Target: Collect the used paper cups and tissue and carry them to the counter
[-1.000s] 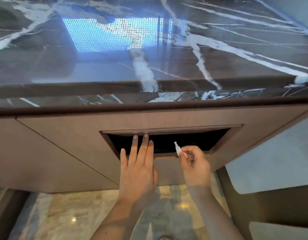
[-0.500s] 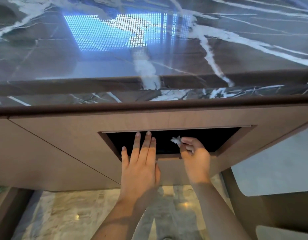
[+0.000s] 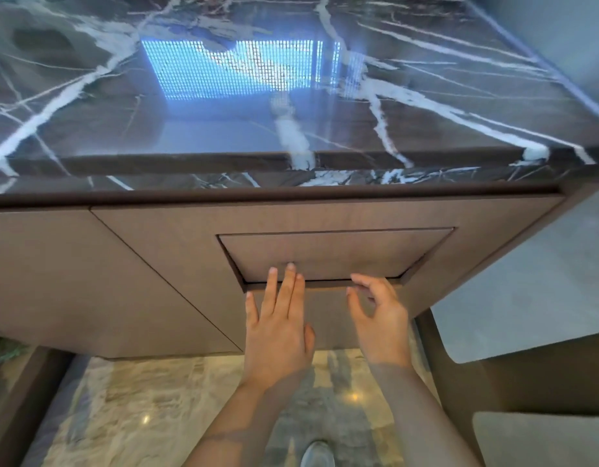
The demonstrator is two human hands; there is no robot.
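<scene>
Flap [image 3: 335, 254] now closed, tissue gone; left hand [image 3: 278, 332] straight-fingered against it, right hand [image 3: 382, 328] loosely curled, empty.

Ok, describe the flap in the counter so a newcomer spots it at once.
Below the dark, white-veined marble countertop runs a brown wooden front. The flap is the rectangular panel set in it, at the fingertips of the left hand. Unlike the plain panel to its left, it sits recessed in a dark outline.
</scene>
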